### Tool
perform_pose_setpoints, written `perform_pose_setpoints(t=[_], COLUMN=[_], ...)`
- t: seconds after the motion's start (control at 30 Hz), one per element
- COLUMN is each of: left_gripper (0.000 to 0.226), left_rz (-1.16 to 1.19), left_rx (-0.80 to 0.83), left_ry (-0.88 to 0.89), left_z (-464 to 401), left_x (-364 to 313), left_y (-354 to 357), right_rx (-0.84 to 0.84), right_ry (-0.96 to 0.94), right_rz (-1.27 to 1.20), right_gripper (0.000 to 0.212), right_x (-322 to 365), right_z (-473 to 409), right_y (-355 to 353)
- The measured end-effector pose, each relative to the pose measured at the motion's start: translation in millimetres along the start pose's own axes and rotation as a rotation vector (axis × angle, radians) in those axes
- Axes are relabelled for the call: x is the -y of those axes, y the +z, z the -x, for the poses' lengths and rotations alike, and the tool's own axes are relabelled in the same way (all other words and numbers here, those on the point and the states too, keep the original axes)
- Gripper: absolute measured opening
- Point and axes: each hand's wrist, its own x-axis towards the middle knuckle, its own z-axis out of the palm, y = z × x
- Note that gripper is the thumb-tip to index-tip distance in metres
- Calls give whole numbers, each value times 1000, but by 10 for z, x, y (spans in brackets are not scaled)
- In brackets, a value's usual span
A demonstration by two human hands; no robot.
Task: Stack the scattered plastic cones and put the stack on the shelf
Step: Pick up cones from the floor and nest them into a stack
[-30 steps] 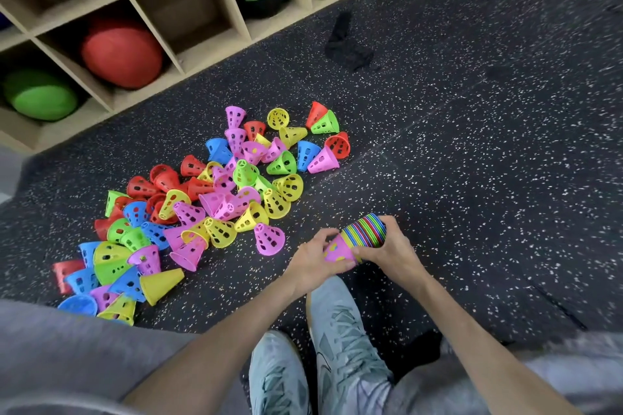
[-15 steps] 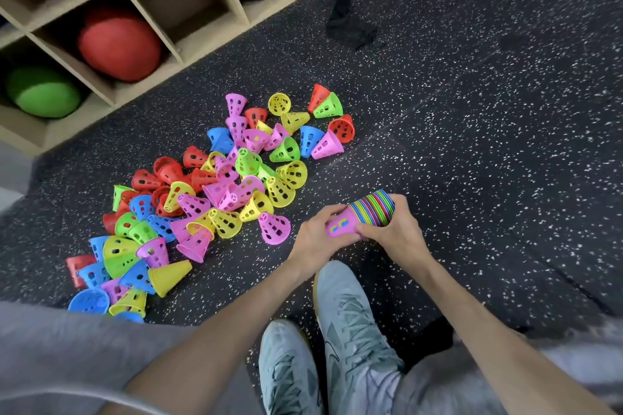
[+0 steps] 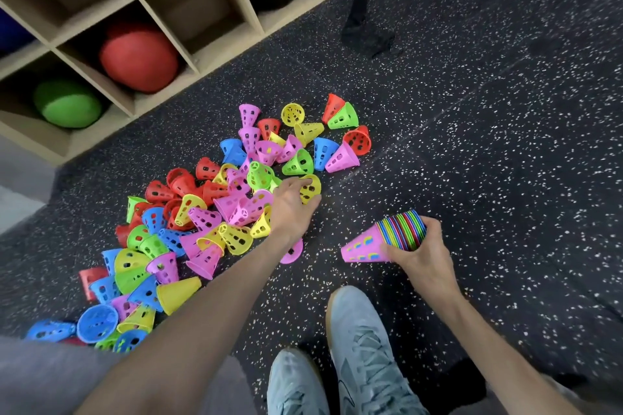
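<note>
Plastic, thin and full of holes: that is what the scattered cones [image 3: 215, 212] look like, a bright heap of pink, yellow, red, blue and green lying on the speckled rubber floor [image 3: 472, 145] in front of the wooden shelf [image 3: 188, 27]. They are probably very light and a little springy, so one cone should lift with two or three fingertips, and the rim or the holes give an easy purchase. Smooth plastic may slide, though, and a loose cone could skitter away if nudged.

The left hand [image 3: 290, 209] reaches into the near edge of the heap, and its fingers [image 3: 308, 184] curl around a yellow cone [image 3: 312, 189] lying on its side; whether it is already off the floor I cannot tell. The right hand [image 3: 421, 256] holds the stack [image 3: 387, 239] above the floor, tilted on its side, with a pink cone outermost and many coloured rims bunched under the wrapped fingers [image 3: 429, 224]. Gripping there, around the rims, seems wise, since nested cones can slip apart if held only by the tip.

Most of the cones are still loose, so the work looks far from done. The next move likely calls for bringing the yellow cone over and seating it squarely on the stack. Two pale shoes [image 3: 364, 347] stand just below the hands.
</note>
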Motion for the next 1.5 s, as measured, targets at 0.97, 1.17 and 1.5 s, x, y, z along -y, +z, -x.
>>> perform_pose_setpoints(t=[0.97, 1.17, 1.5], left_gripper=[56, 79, 82], left_rz=[-42, 79, 223], left_rx=[321, 339, 278], left_ry=[413, 393, 309], left_z=[679, 994, 1220], left_x=[-378, -553, -511], left_y=[-70, -174, -191], right_rx=[-261, -140, -8], right_ry=[-92, -54, -97], right_rz=[-78, -121, -96], right_gripper=[65, 64, 65], right_x=[272, 300, 352], right_z=[201, 414, 511], right_y=[-120, -123, -119])
